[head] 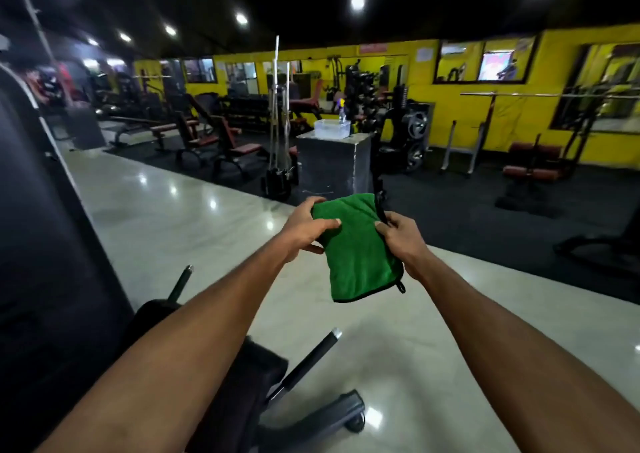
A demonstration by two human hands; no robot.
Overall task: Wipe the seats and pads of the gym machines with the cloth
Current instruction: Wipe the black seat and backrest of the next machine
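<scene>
Head view: the green cloth (356, 255) is held in mid-air between both hands, well above the pale floor (166, 210). The left hand (304, 225) is curled round the cloth's upper edge at nine o'clock, with the thumb laid across the front. The right hand (401, 241) is closed on the dark-trimmed edge at three o'clock. The cloth is folded over and hangs limp below the grips, and a small loop (401, 286) dangles at its five o'clock corner. It is judged to be light, soft and plush, unlikely to slip and not fragile. It is best taken along the folded edges or bunched into one palm, so that a flat face is offered to a pad. At six o'clock from the hands, under the forearms, a dark seat pad (256, 376) is seen, with a black handle bar (313, 359) just beside it. No wiping contact is made yet. At twelve o'clock, well apart, a grey box (332, 161) carries a clear tub (331, 129) and a spray bottle (342, 113). Red-padded benches (239, 147) are ranged at eleven o'clock beyond.
</scene>
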